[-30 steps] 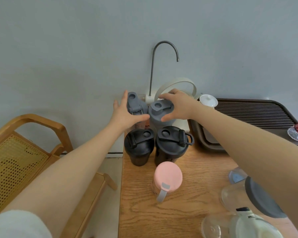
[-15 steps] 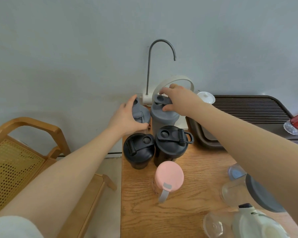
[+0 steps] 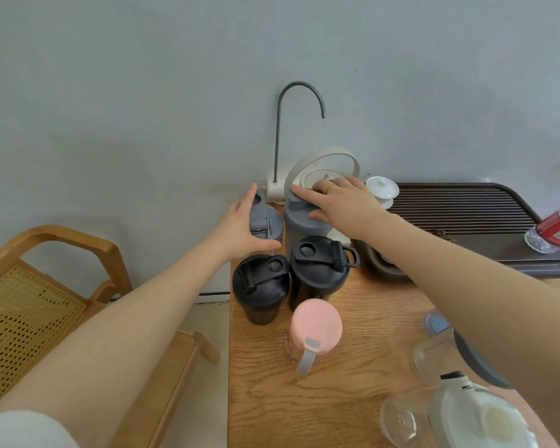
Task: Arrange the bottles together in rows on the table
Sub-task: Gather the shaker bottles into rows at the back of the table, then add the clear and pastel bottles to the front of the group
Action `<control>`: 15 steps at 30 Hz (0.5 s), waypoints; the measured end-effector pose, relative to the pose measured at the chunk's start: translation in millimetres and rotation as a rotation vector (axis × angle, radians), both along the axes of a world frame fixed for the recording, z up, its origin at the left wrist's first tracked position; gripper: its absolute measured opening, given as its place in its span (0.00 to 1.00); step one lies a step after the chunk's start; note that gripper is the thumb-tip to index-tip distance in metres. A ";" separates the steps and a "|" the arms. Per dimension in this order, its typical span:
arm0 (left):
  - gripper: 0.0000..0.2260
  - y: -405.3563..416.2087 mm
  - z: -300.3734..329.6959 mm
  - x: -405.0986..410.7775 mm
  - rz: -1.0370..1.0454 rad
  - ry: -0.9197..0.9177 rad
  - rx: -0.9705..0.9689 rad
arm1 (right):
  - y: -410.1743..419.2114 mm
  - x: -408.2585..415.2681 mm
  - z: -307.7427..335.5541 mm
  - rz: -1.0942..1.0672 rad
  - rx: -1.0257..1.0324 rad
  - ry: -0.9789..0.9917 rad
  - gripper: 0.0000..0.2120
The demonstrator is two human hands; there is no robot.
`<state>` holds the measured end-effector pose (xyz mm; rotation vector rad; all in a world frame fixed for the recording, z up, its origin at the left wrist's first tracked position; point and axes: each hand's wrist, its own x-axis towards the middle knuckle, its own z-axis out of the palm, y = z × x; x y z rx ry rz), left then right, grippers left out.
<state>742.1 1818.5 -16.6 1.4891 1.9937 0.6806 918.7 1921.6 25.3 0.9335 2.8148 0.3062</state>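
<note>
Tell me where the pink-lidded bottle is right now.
The pink-lidded bottle stands upright on the wooden table, centre of the head view, alone just in front of the right-hand black bottle, nearer the person than all four dark bottles; neither hand touches it.

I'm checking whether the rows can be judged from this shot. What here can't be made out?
Head view:
- Grey bottle bodies: hidden under left hand and right hand.
- Clear containers: cut by the bottom edge, blurred.
- Red-labelled bottle: cut by the right edge.
- Blue-lidded item: behind the right forearm.
</note>
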 end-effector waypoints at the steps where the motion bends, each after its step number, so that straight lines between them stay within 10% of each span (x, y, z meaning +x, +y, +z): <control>1: 0.51 -0.5 0.6 0.5 -0.003 0.009 -0.003 | -0.2 -0.1 0.4 -0.005 0.007 -0.007 0.26; 9: 0.51 -3.2 5.2 0.9 0.033 0.153 -0.072 | -3.0 1.0 5.5 -0.038 -0.086 0.005 0.28; 15: 0.28 -13.1 42.7 34.6 -0.071 0.244 0.297 | -35.1 36.6 65.6 -0.121 -0.278 0.517 0.26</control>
